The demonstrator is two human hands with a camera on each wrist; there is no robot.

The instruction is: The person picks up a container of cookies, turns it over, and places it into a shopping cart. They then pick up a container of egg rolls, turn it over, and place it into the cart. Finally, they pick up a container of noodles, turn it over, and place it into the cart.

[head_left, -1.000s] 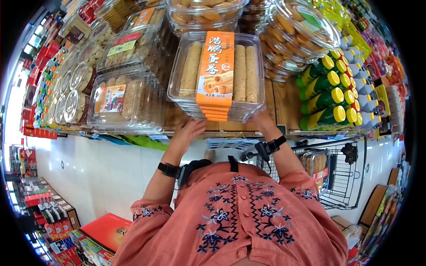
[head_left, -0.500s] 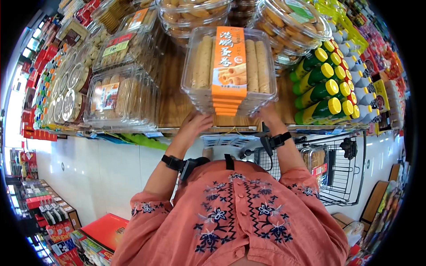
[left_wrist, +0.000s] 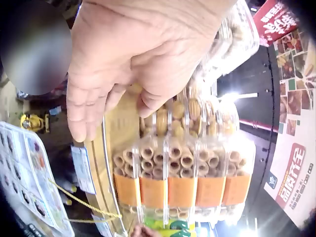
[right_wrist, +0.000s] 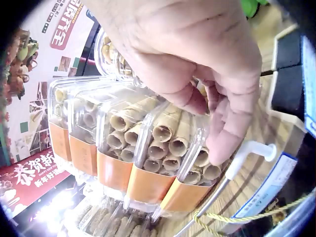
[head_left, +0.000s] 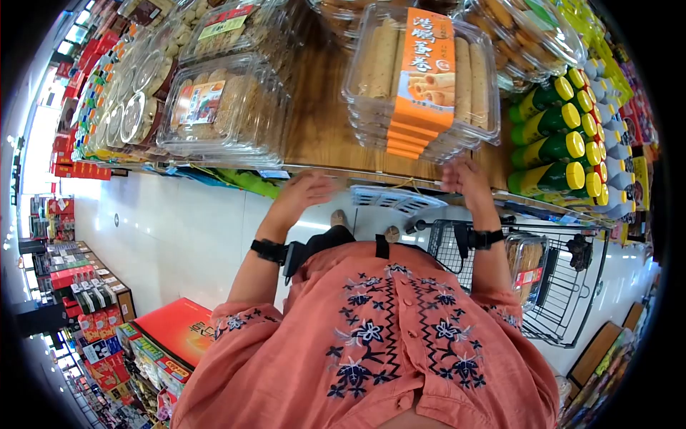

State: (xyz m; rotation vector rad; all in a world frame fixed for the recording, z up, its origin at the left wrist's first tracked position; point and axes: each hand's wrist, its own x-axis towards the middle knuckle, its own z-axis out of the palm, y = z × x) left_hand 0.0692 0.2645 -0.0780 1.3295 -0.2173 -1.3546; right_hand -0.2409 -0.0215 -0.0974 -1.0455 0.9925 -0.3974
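Note:
A stack of clear plastic egg-roll boxes with orange labels stands on the wooden shelf. The left wrist view shows the same stack end-on, and so does the right wrist view. My left hand hovers below the shelf edge, left of the stack, fingers relaxed and holding nothing. My right hand is raised just under the stack's front right corner. Its fingers hang loosely curved close to the nearest box, gripping nothing.
Clear boxes of biscuits stand left of the stack, with round tubs of cookies behind it. Green bottles with yellow caps line the right. A wire shopping cart holding a packet stands at my right. Red boxes lie low at left.
Both hands were holding the front of the egg-roll stack; now they have let go and drawn back, and the stack rests on the shelf.

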